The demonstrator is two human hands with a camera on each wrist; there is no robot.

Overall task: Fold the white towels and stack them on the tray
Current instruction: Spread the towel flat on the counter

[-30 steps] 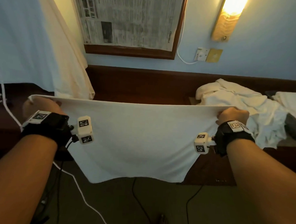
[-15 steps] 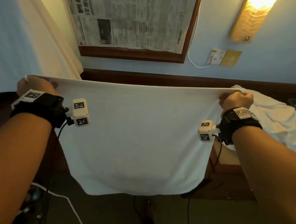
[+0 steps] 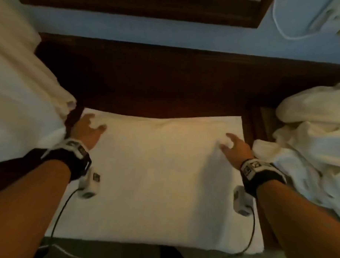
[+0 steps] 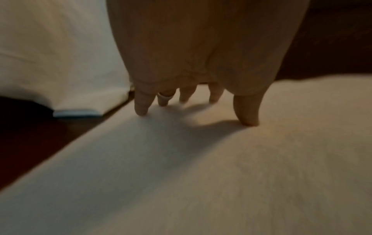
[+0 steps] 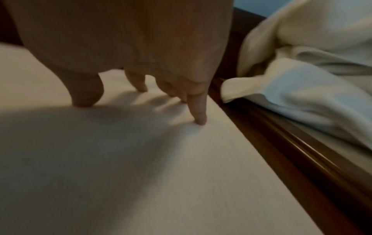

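A white towel (image 3: 159, 176) lies spread flat on the dark wooden tabletop (image 3: 166, 86), and its near edge reaches the table's front. My left hand (image 3: 89, 129) rests on its far left corner. In the left wrist view the fingers (image 4: 141, 109) and thumb point straight down, and only their tips touch the towel (image 4: 221, 174). My right hand (image 3: 232, 148) rests near the far right corner. Its spread fingertips (image 5: 200, 120) touch the towel (image 5: 120, 174) close to the right edge. Neither hand grips the cloth. I cannot make out a tray.
A heap of crumpled white towels (image 3: 309, 143) lies at the right, close to my right wrist. A white hanging cloth (image 3: 21, 104) crowds the left side. Behind the table run a dark wood rail and a blue wall (image 3: 149, 33). Wrist cables trail over the front edge.
The towel was held up stretched between both hands by its top corners. It now lies flat on the table, and both hands have let go and rest on it with fingers straight.
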